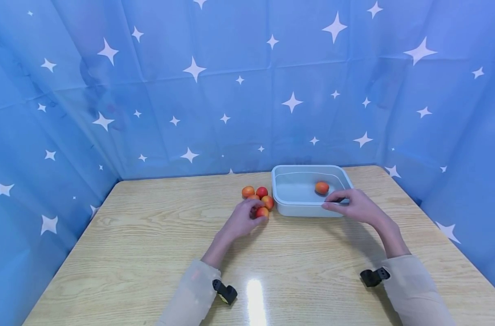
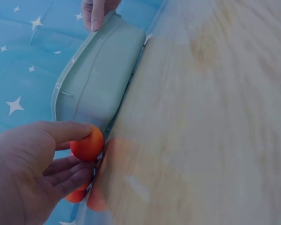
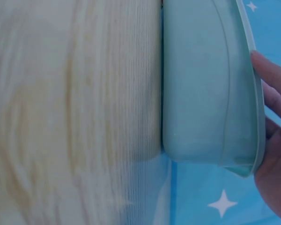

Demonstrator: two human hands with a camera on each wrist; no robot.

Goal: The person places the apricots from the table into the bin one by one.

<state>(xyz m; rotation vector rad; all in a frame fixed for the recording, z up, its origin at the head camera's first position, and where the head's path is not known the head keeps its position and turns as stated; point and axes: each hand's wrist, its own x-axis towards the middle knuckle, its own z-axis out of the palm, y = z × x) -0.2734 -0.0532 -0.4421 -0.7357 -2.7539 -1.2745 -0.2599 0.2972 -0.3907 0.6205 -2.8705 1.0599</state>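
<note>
A light blue-green plastic tub stands at the back of the table. My right hand holds its near right rim, thumb outside; in the right wrist view, the fingers pass behind the rim. One small orange-red fruit, like an apricot or plum, lies inside the tub. Left of it, my left hand is at a cluster of similar fruits. Its thumb and fingers pinch the nearest fruit, which appears at or just above the tabletop. Other fruits are partly hidden behind the fingers.
Beyond the left hand lie several loose fruits, close to the tub's left wall. The wooden table ends at a blue star-patterned curtain behind and at both sides. Black wrist cameras sit on both sleeves.
</note>
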